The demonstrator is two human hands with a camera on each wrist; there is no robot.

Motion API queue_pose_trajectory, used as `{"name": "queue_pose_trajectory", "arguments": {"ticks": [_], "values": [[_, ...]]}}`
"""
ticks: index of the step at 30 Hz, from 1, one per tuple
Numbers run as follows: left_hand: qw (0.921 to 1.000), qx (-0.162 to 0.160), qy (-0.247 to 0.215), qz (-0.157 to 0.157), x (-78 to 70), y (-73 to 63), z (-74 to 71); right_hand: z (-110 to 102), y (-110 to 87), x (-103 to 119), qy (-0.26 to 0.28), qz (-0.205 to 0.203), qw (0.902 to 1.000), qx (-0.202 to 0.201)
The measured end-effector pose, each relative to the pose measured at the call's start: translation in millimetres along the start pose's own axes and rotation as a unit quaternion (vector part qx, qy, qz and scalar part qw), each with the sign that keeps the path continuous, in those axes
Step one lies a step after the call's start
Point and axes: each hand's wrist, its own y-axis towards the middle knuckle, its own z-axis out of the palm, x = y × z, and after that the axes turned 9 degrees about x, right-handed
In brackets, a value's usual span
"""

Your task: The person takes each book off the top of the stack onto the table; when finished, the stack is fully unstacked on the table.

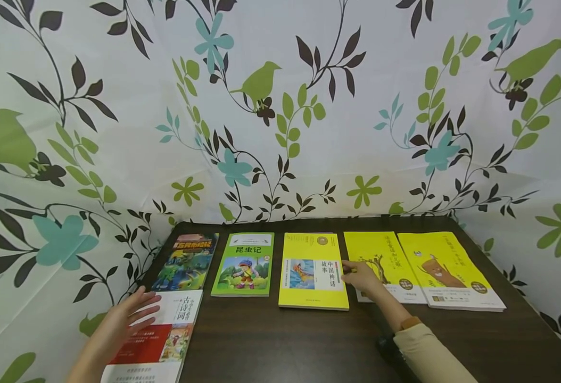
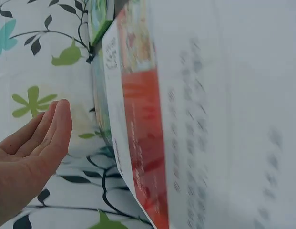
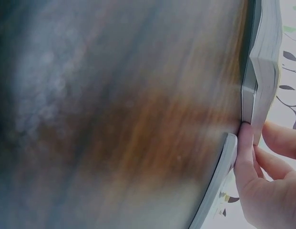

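My right hand (image 1: 359, 276) is at the right edge of a yellow book (image 1: 314, 298) with a blue picture panel. In the right wrist view, the thumb and fingers pinch the corner of that thick book (image 3: 266, 59), and a second book's edge (image 3: 248, 104) shows beneath it. The yellow book with a tree drawing (image 1: 376, 250) lies just right of this hand. My left hand (image 1: 124, 319) hovers with fingers extended over a white and red book (image 1: 141, 343). Nothing is in its grasp in the left wrist view.
A dark cartoon-covered book (image 1: 184, 266) lies behind the white and red one. Beside it are a green book (image 1: 244, 266) and, far right, a yellow book with a brown figure (image 1: 448, 266). Patterned cloth (image 1: 280, 106) hangs behind the dark table (image 1: 280, 346).
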Motion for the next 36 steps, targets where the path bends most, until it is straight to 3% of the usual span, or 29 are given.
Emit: {"name": "queue_pose_trajectory", "arguments": {"ticks": [7, 13, 24, 29, 36], "values": [[0.9994, 0.007, -0.015, 0.029, -15.9, 8.0, 16.6, -0.6, -0.9, -0.7, -0.005, -0.003, 1.0, 0.001], [0.9971, 0.01, -0.013, 0.074, -28.0, 17.5, 29.9, -1.0, -0.9, 0.1, 0.002, -0.013, 0.9999, -0.002], [0.9907, 0.025, -0.013, 0.133, -49.3, 32.0, 45.2, -2.0, -4.6, 1.3, 0.002, -0.022, 0.9997, 0.005], [0.9884, 0.038, -0.018, 0.146, -61.8, 42.1, 54.1, -2.9, -4.4, 1.3, -0.001, -0.024, 0.9997, 0.002], [0.9869, 0.057, -0.037, 0.146, -68.8, 63.8, 81.2, -0.9, -3.8, 0.2, -0.002, -0.018, 0.9998, 0.0]]}}
